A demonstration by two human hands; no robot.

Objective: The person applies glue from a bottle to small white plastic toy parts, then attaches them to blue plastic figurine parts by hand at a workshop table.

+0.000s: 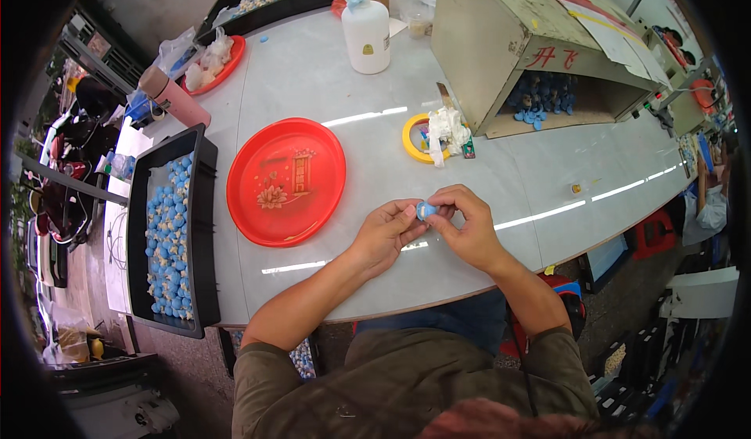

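Between my two hands, above the near part of the grey table (375, 150), is a small blue and cream piece (425, 211), too small to name more closely. My left hand (385, 234) pinches it from the left with thumb and fingertips. From the other side, my right hand (468, 222) has its thumb and curled fingers on the same piece. Just beyond the hands lies a yellow tape roll (410, 143), with crumpled white tissue (447, 130) over its right side. A shallow red round tray (285, 181) with a flower print sits left of my hands.
A black crate (205, 236) of blue and cream pieces stands at the left edge. Beyond are a pink bottle (176, 99), a red plate (231, 56), a white bottle (366, 40) and another filled black tray (274, 9). A metal box (477, 48) holding blue pieces occupies the far right.
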